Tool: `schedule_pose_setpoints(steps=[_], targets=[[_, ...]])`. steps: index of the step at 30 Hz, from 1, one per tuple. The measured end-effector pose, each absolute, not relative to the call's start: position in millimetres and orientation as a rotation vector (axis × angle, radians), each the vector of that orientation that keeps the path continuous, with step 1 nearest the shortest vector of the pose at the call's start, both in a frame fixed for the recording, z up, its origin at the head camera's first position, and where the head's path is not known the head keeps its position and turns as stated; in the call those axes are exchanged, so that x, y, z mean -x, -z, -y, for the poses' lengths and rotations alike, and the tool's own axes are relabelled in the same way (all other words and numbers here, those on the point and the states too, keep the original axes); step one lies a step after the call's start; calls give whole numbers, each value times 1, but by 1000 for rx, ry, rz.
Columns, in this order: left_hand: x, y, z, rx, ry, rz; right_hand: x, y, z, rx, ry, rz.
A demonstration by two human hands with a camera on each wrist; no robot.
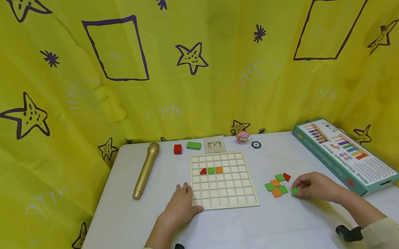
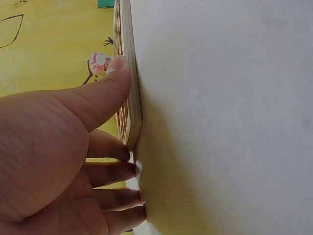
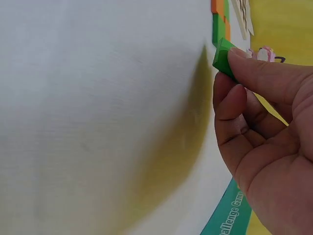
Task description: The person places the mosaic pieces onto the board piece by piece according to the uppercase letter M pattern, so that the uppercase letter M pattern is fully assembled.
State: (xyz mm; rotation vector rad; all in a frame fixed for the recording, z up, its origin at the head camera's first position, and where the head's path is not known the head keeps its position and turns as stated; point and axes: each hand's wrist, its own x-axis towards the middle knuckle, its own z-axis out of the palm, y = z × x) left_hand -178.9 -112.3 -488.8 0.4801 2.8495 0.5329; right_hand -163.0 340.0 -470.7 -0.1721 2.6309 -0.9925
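My left hand [image 1: 179, 204] rests at the near left corner of a wooden grid board [image 1: 225, 190]. In the left wrist view its thumb [image 2: 110, 88] lies along the board's edge, and the other fingers extend down to the table beside the corner. My right hand [image 1: 317, 187] pinches a green square tile [image 3: 224, 56] between thumb and fingers, right of a loose group of tiles. That group has green tiles [image 1: 280, 177], orange tiles [image 1: 276, 192] and a red piece [image 1: 287, 177]. In one row of the board sit a red quarter-round piece [image 1: 203, 171], a green tile [image 1: 211, 171] and an orange tile [image 1: 219, 170].
Behind the board are a red cube [image 1: 177, 149], a green block [image 1: 194, 145], a pattern card [image 1: 215, 144], a pink figurine [image 1: 243, 137] and a round chip [image 1: 256, 145]. A gold microphone [image 1: 146, 170] lies left; a game box [image 1: 346, 152] lies right. A yellow curtain [image 1: 196, 96] hangs behind.
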Motion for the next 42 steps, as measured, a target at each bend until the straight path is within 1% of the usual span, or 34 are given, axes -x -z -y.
schedule_pose_setpoints(steps=[6,23,42], targets=[[180,488,112,-476,-514,-2853,177,460,-337,191,1016,-2659],[179,487,111,-456,-543,-2842,222,435,-303,293,1016,-2679],[178,486,110,-451,-525,-2846,264,432,-255,344,1038,-2664]])
